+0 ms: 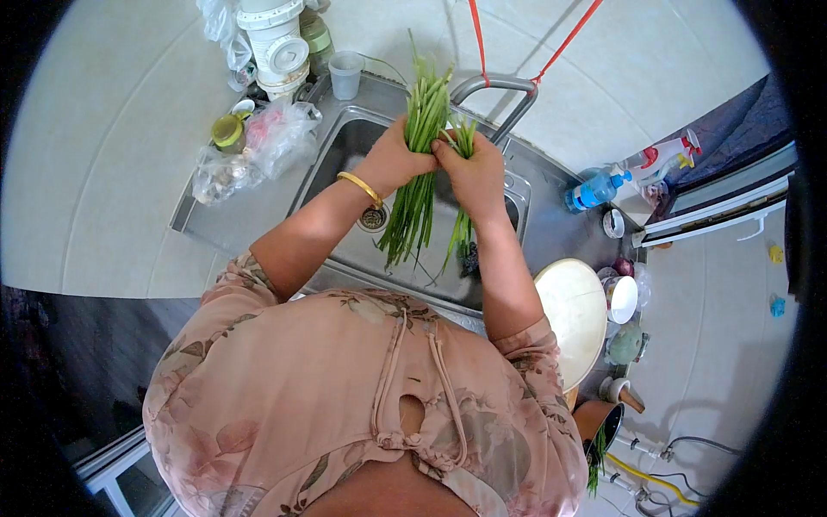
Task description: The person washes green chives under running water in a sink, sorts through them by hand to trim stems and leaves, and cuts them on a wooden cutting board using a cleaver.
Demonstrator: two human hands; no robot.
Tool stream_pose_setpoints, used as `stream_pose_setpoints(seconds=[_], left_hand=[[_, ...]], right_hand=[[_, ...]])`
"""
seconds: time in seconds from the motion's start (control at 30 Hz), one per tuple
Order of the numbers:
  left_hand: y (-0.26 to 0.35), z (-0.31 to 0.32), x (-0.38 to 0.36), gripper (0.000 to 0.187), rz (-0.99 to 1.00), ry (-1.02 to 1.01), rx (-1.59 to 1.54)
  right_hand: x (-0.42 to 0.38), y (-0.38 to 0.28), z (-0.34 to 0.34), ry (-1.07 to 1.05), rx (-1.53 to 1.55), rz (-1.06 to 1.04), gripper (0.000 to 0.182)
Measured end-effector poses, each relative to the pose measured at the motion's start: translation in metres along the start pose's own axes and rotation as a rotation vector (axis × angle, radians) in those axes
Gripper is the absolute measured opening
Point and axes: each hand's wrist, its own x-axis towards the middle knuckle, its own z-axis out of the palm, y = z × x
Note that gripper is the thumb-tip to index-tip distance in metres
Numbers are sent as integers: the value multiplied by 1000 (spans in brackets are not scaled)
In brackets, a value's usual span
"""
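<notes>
My left hand (392,161) is closed around a thick bunch of long green chives (412,211), held upright over the steel sink (349,246). Close beside it, my right hand (475,168) pinches a smaller clump of chives (460,241), with thumb and fingertips near the larger bunch. Both clumps hang down over the basin. A small dark clump (469,258) shows by the lower ends of the right-hand stalks; I cannot make out what it is. The drain (374,217) is visible to the left of the bunch.
A grey faucet (519,96) tied with red cord arches behind my hands. On the left are plastic bags (280,142), a translucent cup (346,76) and white tubs (274,43). A blue bottle (594,191) and a large cream basin (573,319) stand to the right.
</notes>
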Motion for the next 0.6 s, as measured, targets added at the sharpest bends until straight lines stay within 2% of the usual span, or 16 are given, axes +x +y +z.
stream_pose_setpoints(seconds=[0.03,0.07,0.13,0.17,0.23,0.33,0.47,0.6], left_hand=[[5,1,-3,41,-3,-21,6],[9,2,-5,41,-6,-44,12],[14,0,-5,39,-114,-142,-213],[16,-3,-4,38,-166,-191,-326],[17,-7,-4,36,-249,-211,-335],[17,-9,-5,34,-299,-262,-319],[21,-3,-7,36,-316,-248,-322],[22,-3,-5,39,-219,-270,-263]], right_hand=[[1,2,0,11,-3,-15,15],[2,2,-1,-16,103,89,14],[4,2,-4,-73,316,296,12],[5,4,-7,-88,420,331,11],[7,8,-14,-119,630,398,10],[13,0,-14,37,626,340,9],[19,2,-18,28,630,299,13],[12,6,-12,13,604,298,13]])
